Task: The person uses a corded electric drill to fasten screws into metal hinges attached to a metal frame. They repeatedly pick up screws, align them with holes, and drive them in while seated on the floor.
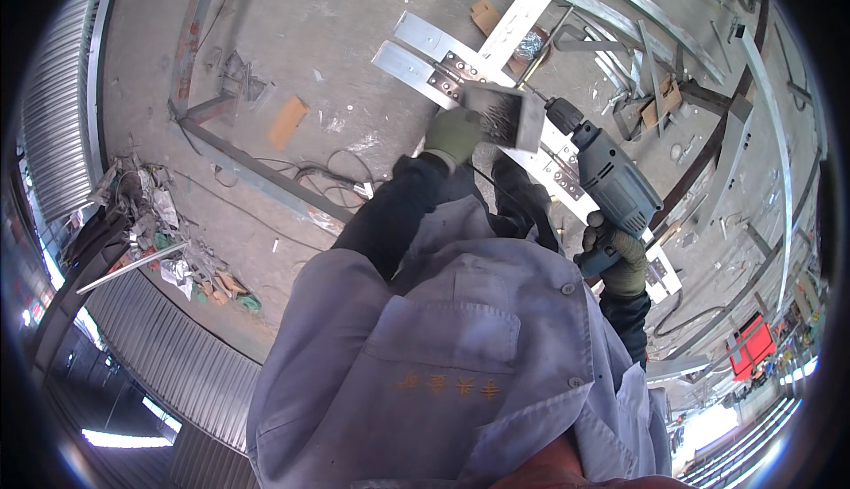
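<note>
My left hand [453,137], in a green work glove, is closed on the near-left side of an open grey box [531,128]. Dark, thin pieces like screws or nails [503,115] lie inside it. In my right hand [622,260], also gloved, is the handle of a grey-green power drill [615,179]. Its black chuck [563,115] points away from me toward the box, with a thin bit in it. Beneath both lies a pale metal bar [524,163] with steel hinges [560,173] along it. Flat metal plates [403,62] stick out from its far end.
Metal frames [266,170] and loose bars [660,73] lie about the concrete floor. A black cable [328,170] curls at left, near a cardboard piece [288,123]. Scrap [159,214] is heaped farther left, beside corrugated sheeting [62,90]. A red object [752,347] stands at right.
</note>
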Motion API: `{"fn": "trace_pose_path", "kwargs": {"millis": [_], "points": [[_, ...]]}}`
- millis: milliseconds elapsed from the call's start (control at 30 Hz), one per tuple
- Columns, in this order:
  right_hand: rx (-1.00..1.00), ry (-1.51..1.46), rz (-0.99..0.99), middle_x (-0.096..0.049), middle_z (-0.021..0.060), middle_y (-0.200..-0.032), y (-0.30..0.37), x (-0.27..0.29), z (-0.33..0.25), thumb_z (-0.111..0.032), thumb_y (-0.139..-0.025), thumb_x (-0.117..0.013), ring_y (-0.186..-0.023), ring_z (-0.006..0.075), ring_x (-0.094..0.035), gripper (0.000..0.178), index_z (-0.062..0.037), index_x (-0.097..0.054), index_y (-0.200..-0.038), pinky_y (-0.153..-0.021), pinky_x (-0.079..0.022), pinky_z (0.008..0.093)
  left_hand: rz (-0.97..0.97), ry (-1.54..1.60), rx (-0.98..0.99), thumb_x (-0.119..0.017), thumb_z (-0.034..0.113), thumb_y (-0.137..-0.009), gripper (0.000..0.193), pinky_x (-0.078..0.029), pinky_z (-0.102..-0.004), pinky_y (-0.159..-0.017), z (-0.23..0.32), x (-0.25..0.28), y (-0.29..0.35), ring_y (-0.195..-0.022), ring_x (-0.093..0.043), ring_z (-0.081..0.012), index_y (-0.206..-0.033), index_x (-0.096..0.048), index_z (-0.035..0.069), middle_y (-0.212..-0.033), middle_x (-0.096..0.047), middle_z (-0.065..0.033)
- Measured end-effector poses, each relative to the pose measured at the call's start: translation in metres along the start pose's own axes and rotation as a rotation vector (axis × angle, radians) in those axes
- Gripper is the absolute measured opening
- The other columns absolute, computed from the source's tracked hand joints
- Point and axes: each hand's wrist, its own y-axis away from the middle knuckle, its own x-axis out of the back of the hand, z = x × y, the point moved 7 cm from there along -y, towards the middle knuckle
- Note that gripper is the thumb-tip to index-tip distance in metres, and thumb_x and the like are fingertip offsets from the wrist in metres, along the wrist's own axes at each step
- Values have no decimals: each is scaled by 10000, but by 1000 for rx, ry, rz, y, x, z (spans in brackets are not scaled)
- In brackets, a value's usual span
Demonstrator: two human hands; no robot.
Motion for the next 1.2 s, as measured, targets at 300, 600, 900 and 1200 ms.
{"fn": "trace_pose_path", "kwargs": {"millis": [300, 600, 900, 1200], "points": [[-88, -41, -103, -762, 139, -1263, -16, -16, 8, -244, -938, -895, -1049, 270, -774, 632, 42, -634, -1438, -805, -743, 495, 209, 604, 765, -829, 351, -937, 359, -611, -527, -910, -252, -20, -51, -1069, -794, -394, -1162, -750, 83, -1048, -821, -211], [-100, 399, 78, -801, 115, -1191, -35, -44, 9, -230, -936, -862, -975, 213, -768, 515, 20, -716, -1362, -782, -667, 359, 187, 1226, 1050, -656, 534, -1089, 541, -555, -353, -559, -177, -2, -41, -647, -702, -199, -1148, -694, -2, -942, -774, -118], [-212, 696, 114, -798, 101, -1266, -82, -50, 52, -79, -920, -834, -1067, 179, -737, 581, -26, -679, -1478, -935, -600, 352, 129, 632, 318, -643, 345, -1041, 330, -571, -507, -871, -83, -75, 21, -980, -751, -409, -1114, -793, 60, -1059, -793, -220], [53, 1069, 47, -795, 175, -1332, -104, -52, 71, -193, -909, -875, -1201, 269, -771, 794, -102, -585, -1642, -1027, -599, 404, -131, 998, 560, -625, 318, -1066, 355, -560, -420, -930, -9, -56, 30, -1040, -743, -287, -1194, -797, 36, -1107, -806, -176]]}}
